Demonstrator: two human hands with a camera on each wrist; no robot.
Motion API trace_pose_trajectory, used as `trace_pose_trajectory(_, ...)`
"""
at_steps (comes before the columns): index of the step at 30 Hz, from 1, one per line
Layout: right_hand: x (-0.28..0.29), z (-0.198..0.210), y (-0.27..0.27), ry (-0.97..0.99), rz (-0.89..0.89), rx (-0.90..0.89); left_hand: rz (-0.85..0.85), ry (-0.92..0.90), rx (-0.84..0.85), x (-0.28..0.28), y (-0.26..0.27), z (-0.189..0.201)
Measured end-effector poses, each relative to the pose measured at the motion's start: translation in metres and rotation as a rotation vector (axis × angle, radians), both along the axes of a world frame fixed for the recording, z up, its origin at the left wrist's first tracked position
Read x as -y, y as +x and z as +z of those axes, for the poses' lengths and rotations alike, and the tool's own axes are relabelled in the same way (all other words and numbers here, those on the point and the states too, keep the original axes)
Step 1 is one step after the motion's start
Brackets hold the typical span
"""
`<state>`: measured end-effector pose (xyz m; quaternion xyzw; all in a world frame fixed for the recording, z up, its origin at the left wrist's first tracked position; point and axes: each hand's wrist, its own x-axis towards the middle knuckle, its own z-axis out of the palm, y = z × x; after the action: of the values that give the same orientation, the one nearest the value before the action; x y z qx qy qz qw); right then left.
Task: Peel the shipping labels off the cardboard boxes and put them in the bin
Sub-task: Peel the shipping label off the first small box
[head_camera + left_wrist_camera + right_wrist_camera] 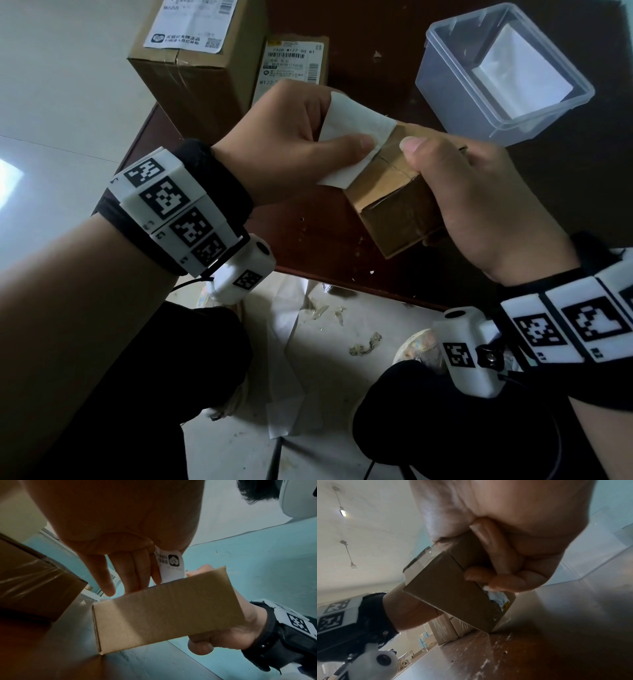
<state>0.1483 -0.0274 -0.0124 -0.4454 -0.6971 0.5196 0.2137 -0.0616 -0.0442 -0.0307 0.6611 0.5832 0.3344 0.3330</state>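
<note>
Gripping the small cardboard box [394,202] tilted on the table [308,236] in my right hand [479,205], I pinched its half-peeled label [352,126] with my left hand [291,137]; the bin [445,85] stood nearby.

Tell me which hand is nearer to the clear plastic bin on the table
Right. The right hand grips the small box just below the clear plastic bin. The left hand pinches the half-peeled label on the far side of the box from the bin.

The head view looks steeply down; both wrist views look up, very close, all sharing the small box [394,192].
</note>
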Motion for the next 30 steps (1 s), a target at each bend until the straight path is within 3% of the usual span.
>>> trace_pose_trajectory(18, 0.004, 0.001, 0.003, -0.021, -0.016, -0.014, 0.048, -0.085, 0.076, 0.001, 0.001, 0.006)
trace_pose_trajectory(30, 0.013, -0.002, -0.001, -0.059, -0.178, 0.026, 0.106, -0.064, 0.118, -0.001, 0.008, -0.001)
